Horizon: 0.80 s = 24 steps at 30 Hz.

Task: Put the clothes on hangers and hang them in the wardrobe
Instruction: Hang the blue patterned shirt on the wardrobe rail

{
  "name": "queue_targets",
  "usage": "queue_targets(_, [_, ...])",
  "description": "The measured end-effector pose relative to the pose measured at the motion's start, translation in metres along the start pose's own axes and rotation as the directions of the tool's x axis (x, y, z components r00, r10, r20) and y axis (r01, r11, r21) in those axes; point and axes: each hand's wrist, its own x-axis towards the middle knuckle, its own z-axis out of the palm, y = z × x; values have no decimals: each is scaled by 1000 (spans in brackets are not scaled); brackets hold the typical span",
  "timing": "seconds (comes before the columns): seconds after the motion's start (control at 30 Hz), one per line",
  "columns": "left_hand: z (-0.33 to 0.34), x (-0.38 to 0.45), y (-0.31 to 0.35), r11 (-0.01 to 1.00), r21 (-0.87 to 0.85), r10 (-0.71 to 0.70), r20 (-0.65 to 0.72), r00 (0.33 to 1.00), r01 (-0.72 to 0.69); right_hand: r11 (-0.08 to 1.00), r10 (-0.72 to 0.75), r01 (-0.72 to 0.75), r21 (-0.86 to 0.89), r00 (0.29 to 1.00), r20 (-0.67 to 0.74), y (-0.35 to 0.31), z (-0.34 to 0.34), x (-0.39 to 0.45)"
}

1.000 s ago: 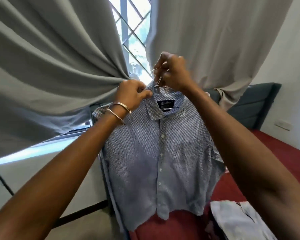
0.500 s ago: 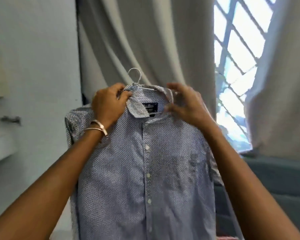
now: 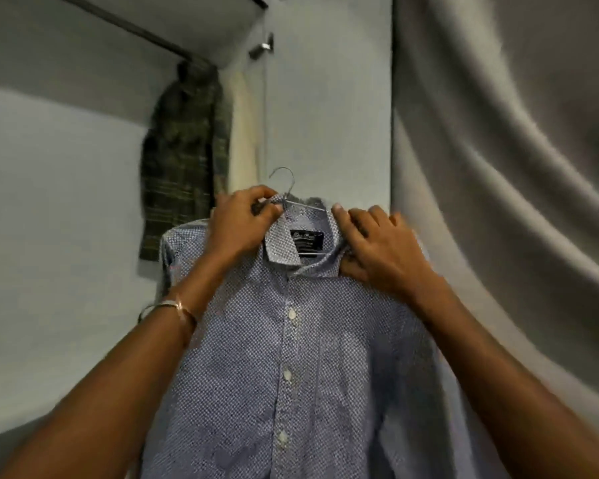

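The shirt on its hanger fills the centre; hung garments behind at upper left, curtain at right.

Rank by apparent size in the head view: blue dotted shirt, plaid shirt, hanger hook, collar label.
1. Blue dotted shirt, though nearest the camera
2. Plaid shirt
3. Collar label
4. Hanger hook; the last two look close.

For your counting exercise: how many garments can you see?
3: the blue shirt held in front, the dark plaid shirt on the rail, and a cream garment beside it. More may be hidden.
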Motion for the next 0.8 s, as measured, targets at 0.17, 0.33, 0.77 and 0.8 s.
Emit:
queue_targets(0.17, [-12,49,-60,957,291,-5,-41,999,17,998,-43,43,43,999,-3,-16,83,70])
queue_targets(0.33, [-32,96,-127,829,557,8,-101,995,50,997,-35,33,70,999,27,-33,133,156])
queue_targets(0.77, [-118,235,-203,449,892,161,-149,976,62,997,70,-73,-3,971,-228,-89,211,407])
queue_targets(0.8, [-125,245,-213,442,894,155,-154,976,71,996,92,-94,1,968,-233,-95,220,422])
